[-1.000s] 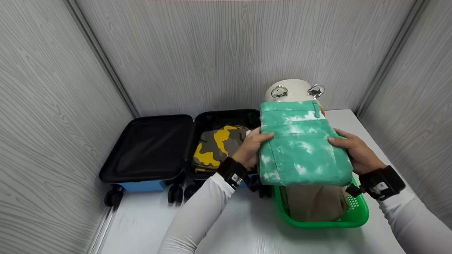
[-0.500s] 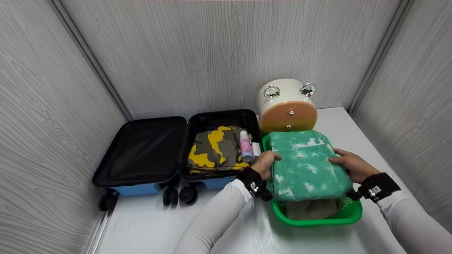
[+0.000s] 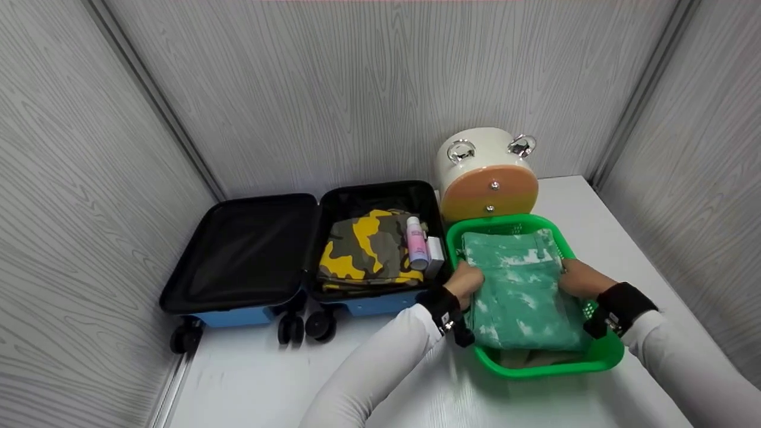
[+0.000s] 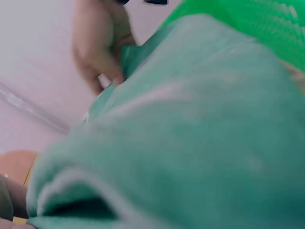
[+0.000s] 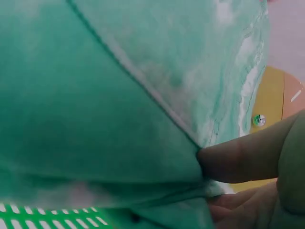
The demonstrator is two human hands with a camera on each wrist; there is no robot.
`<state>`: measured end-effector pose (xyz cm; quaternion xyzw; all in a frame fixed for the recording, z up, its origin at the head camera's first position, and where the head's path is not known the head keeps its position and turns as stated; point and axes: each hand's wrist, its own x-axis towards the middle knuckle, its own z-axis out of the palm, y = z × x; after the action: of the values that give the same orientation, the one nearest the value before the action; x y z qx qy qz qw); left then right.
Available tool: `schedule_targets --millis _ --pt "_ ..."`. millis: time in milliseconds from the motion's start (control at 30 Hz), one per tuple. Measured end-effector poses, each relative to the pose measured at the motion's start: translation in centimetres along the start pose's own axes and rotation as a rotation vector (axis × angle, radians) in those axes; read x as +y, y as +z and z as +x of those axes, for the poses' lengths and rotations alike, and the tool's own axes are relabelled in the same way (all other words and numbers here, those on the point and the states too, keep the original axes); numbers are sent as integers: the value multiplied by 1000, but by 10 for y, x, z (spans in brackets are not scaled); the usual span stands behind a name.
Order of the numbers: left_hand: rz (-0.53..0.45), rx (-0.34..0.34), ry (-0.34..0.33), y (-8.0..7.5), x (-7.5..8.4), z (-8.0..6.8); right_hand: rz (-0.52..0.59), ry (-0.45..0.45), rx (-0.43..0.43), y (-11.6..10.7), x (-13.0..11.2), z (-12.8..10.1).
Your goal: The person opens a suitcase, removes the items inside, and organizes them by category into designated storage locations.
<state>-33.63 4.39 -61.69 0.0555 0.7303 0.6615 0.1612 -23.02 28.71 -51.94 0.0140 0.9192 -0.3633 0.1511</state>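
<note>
Both hands — left hand [image 3: 465, 280] and right hand [image 3: 578, 278] — gripped the folded green garment [image 3: 519, 294] by its opposite long edges, its long axis running away from the person, lying inside the green basket [image 3: 606, 355].

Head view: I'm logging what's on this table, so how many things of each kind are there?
Folded garments: 3, green, camo, tan
Suitcases: 1
Baskets: 1
Round cases: 1
Bottles: 1
Small boxes: 1
Total: 8
</note>
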Motion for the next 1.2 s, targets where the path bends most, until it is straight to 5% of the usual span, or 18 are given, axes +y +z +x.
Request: schedule_targets --millis 33,100,200,300,400,467,533,633,867,1033,1200 --pt "7 -11 -1 0 -3 4 -20 -8 26 -2 -3 -1" --pt "141 -52 -93 -3 30 -21 -52 -30 89 -5 -9 -2" --pt "412 -139 -65 -7 76 -59 -74 -92 152 -6 -19 -4" --pt "820 -224 85 -10 99 -79 -120 -146 101 0 -27 -5" --pt "1157 -289 330 -8 91 -74 -190 -143 -33 8 -31 -4" --pt "1250 -329 440 -5 73 -60 -231 -113 -113 13 -31 -2" --pt "1272 -369 480 -1 51 -42 -254 -82 -151 18 -29 1" --pt "1326 -431 430 4 35 -29 -274 -57 -168 24 -21 8" --pt "1429 -502 326 -1 79 -79 -295 -56 -170 40 -9 15" --pt "1186 -521 323 -10 78 -70 -297 -83 -160 37 -10 16" --pt "787 -393 383 -37 94 -69 -337 -157 -72 30 -25 17"
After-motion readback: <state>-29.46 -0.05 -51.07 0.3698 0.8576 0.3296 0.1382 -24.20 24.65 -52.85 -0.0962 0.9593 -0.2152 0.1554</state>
